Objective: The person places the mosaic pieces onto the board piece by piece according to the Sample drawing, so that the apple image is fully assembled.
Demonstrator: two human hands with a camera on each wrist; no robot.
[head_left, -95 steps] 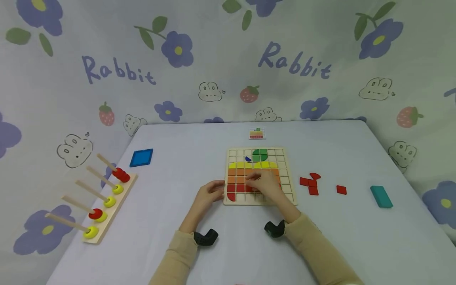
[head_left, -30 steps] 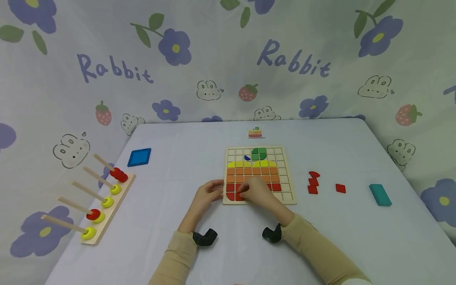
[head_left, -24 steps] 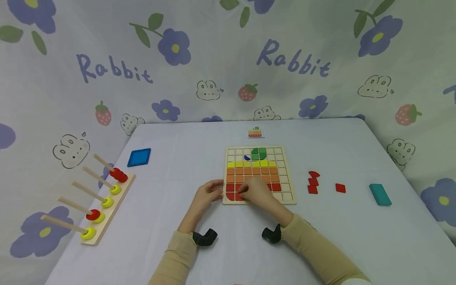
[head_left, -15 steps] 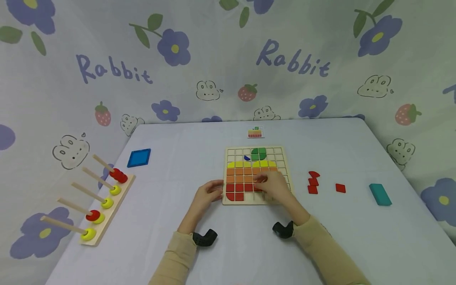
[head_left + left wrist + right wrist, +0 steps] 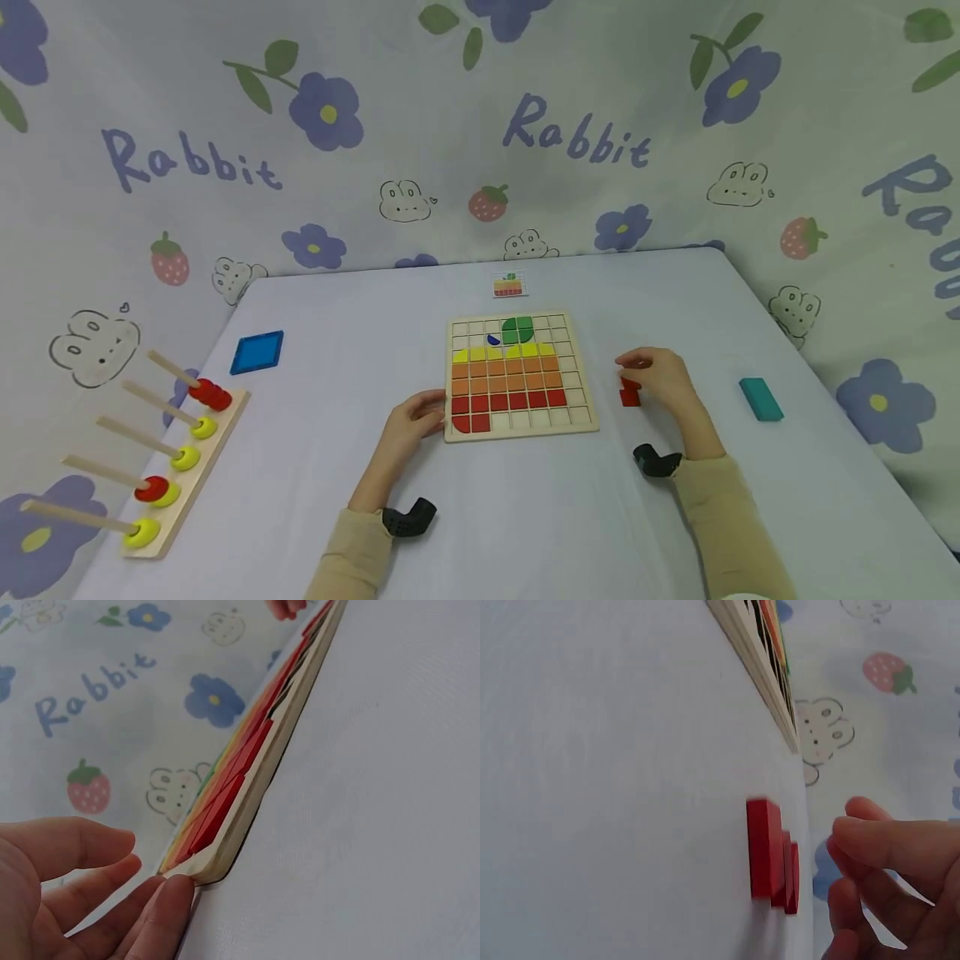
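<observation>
A wooden grid board (image 5: 576, 398) lies mid-table, with green, blue, yellow, orange and red tiles set into its cells. In its lowest row, a rounded red tile (image 5: 461, 423) and a square red tile (image 5: 481, 422) sit side by side at the left. My left hand (image 5: 408, 427) touches the board's near left corner, thumb tip against the edge in the left wrist view. To the right of the board, my right hand (image 5: 662, 377) hovers beside a small group of loose red tiles (image 5: 763, 849); its bent fingers hold nothing and are apart from them.
Behind the board lies a small pattern card (image 5: 510, 284). A blue tray (image 5: 257, 352) and a peg stand (image 5: 197, 471) with red and yellow beads are on the left. On the right is a teal block (image 5: 761, 399).
A square red tile has joined the rounded one in the board's lowest row. My right hand has left the board for the loose red tiles, and the head view has turned right.
</observation>
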